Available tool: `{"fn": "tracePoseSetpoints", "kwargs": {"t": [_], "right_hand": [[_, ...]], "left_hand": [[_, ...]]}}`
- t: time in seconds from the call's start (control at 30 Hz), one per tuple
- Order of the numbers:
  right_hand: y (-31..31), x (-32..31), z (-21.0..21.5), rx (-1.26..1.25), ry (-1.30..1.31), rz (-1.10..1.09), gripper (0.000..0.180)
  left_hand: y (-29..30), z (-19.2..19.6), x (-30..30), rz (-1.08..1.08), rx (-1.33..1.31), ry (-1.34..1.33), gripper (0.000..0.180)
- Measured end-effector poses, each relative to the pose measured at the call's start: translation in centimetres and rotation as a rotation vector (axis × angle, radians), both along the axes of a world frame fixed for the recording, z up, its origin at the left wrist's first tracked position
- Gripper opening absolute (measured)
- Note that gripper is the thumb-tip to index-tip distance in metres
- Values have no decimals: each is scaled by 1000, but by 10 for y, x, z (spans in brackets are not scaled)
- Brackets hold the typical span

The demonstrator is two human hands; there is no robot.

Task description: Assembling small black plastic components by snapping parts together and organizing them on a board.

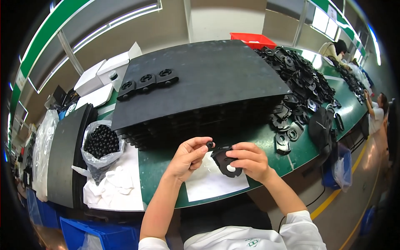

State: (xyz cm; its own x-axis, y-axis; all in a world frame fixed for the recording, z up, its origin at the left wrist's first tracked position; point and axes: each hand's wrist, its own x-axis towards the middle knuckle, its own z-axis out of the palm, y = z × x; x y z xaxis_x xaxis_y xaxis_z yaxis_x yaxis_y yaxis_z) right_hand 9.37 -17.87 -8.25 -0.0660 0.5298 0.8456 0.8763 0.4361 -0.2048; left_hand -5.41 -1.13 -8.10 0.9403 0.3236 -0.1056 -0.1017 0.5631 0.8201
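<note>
My left hand (188, 157) pinches a small black round piece (210, 144) between thumb and forefinger. My right hand (251, 160) holds a flat black plastic part (224, 160) with a white round spot on it. The two hands meet above a white sheet of paper (210, 183) on the green table (158, 166). The small piece sits right at the upper edge of the black part.
A tall stack of black trays (200, 79) lies ahead, with three finished black parts (146, 81) on top. A clear bag of small black pieces (101, 143) stands at the left. Loose black parts (300, 83) are heaped at the right. Other people work at the far right.
</note>
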Motion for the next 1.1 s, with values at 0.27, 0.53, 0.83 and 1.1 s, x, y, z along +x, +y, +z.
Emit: {"fn": "tracePoseSetpoints", "kwargs": {"t": [0.27,0.53,0.83,1.1], "right_hand": [[7,-7,-9,-40,602,192,18],[18,-12,-18,-353,1614,509,10],[19,-10,-24,-359,1592,541,10],[16,-13,-18,-460,1316,440,16]], "left_hand": [[-3,2,1,-10,37,30,23],[-4,3,1,-17,60,66,17],[-5,3,2,-15,92,107,15],[-7,1,3,-49,299,106,18]]}}
